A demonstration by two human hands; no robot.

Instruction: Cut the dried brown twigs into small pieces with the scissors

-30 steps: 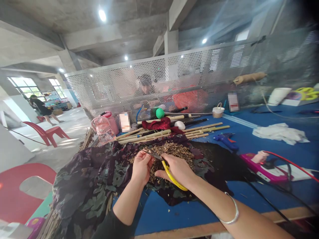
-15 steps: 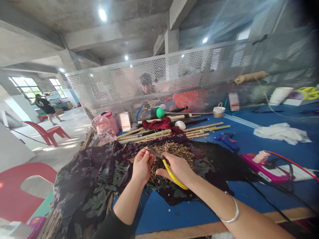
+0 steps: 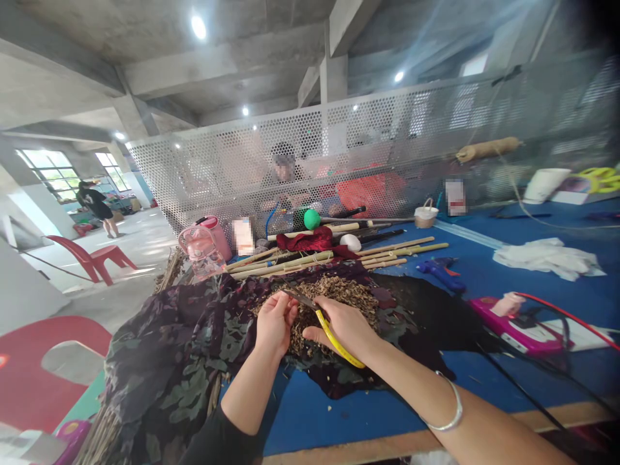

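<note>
Yellow-handled scissors (image 3: 339,342) are in my right hand (image 3: 346,323), their dark blades pointing left. The blade tips reach the fingertips of my left hand (image 3: 274,316). Thumb and fingers of that left hand are pinched together; whatever they hold is too small to make out. Beneath both hands lies a heap of dry brown plant bits (image 3: 349,294), spread on a dark patterned cloth (image 3: 194,349) that drapes over the table's left side.
Behind the heap lie bamboo sticks (image 3: 411,250), dark red cloth (image 3: 307,240) and a green ball (image 3: 312,219). A blue glue gun (image 3: 442,274) and a magenta power strip (image 3: 513,332) with cords are to the right. A perforated metal screen (image 3: 217,168) stands behind; someone sits beyond it.
My hands and the scissors stay in almost the same place. In the background at the left, a person has shifted slightly to the right and stands more upright.
</note>
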